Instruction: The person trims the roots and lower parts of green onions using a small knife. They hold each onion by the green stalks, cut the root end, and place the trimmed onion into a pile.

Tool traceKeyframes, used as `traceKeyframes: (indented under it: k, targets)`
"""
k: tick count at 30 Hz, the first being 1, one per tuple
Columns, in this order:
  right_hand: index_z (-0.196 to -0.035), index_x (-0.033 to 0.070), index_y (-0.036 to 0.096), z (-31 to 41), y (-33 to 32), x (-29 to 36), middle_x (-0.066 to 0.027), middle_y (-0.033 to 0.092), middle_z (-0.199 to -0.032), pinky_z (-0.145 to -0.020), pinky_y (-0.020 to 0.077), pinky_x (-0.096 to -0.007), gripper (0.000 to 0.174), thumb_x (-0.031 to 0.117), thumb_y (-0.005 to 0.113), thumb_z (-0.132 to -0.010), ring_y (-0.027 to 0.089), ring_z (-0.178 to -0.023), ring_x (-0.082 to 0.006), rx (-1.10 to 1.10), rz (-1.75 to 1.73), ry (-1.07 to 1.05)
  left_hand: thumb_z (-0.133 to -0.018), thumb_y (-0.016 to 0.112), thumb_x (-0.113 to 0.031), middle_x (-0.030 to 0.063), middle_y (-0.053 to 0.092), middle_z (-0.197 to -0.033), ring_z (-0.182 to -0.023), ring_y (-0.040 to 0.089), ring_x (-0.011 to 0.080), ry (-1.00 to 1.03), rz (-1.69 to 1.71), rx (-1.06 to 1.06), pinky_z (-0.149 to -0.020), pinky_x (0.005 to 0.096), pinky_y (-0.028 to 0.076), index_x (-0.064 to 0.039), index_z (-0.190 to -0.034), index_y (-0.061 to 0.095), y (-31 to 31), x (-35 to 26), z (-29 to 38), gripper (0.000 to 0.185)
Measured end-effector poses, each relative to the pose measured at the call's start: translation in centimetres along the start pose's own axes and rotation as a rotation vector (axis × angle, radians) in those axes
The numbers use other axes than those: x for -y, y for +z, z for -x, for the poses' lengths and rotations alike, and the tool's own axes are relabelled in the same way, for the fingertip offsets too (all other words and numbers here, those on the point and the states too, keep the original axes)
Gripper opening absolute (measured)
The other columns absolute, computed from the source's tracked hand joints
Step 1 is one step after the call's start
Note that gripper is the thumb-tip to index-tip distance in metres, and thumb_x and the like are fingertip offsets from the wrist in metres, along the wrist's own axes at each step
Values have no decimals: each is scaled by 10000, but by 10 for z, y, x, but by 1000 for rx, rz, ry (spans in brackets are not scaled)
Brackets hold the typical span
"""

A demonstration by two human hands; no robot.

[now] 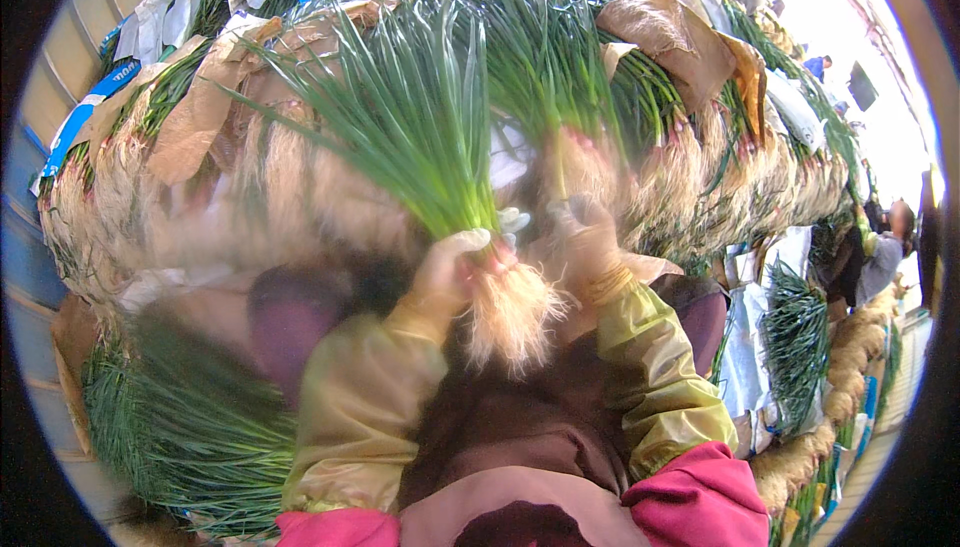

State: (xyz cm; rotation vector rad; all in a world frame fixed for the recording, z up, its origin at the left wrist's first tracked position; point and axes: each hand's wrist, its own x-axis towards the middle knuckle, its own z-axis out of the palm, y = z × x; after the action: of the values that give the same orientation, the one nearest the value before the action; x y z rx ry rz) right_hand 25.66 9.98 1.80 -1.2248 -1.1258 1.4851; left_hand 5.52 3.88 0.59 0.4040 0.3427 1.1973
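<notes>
My left hand (pixel 448 265), in a pale thin glove, grips a bunch of green onions (pixel 450 164) just above the roots. The long green leaves fan up and to the left, and the pale stringy roots (pixel 514 314) hang below the fist. My right hand (pixel 589 239), also gloved and blurred, is closed just right of the bunch. A single pale green onion stalk (pixel 558 164) rises from its fingertips. Behind that hand, another bunch of green onions (pixel 547 74) lies on the pile with its roots towards me.
A long pile of rooted onion bunches (pixel 675 164) curves across in front, partly covered with brown paper (pixel 667 36). More green onion leaves (pixel 202 434) lie at my lower left. At right are another leafy bunch (pixel 795 344) and a person (pixel 877 262). A ribbed wall (pixel 60 81) stands left.
</notes>
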Motion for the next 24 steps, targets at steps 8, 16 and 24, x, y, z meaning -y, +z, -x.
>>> traceKeyframes:
  k: [8, 16, 24]
  targets:
    - [-986, 27, 613, 8, 29, -63, -90, 643, -898, -661, 515, -300, 168, 129, 621, -852, 606, -742, -175, 199, 62, 16, -756, 587, -193, 252, 502, -1273, -923, 576, 221, 69, 6, 50, -816, 362, 506, 106, -1285, 429, -2, -8, 14, 628]
    - [-914, 61, 607, -37, 28, -17, -121, 609, -866, -758, 512, -376, 157, 168, 600, -798, 627, -843, -272, -91, 1369, -712, -787, 540, -192, 162, 578, -971, -763, 579, 192, 52, -39, 24, -726, 324, 499, 106, -1290, 433, 0, -9, 14, 594]
    - [-995, 63, 605, -132, 22, 61, -200, 635, -1036, -826, 493, -426, 295, 268, 618, -783, 616, -951, -359, -377, 1385, -309, -815, 519, -143, 160, 629, -808, -708, 629, 240, 28, -29, -50, -710, 350, 529, 90, -1247, 482, -2, 0, 0, 492]
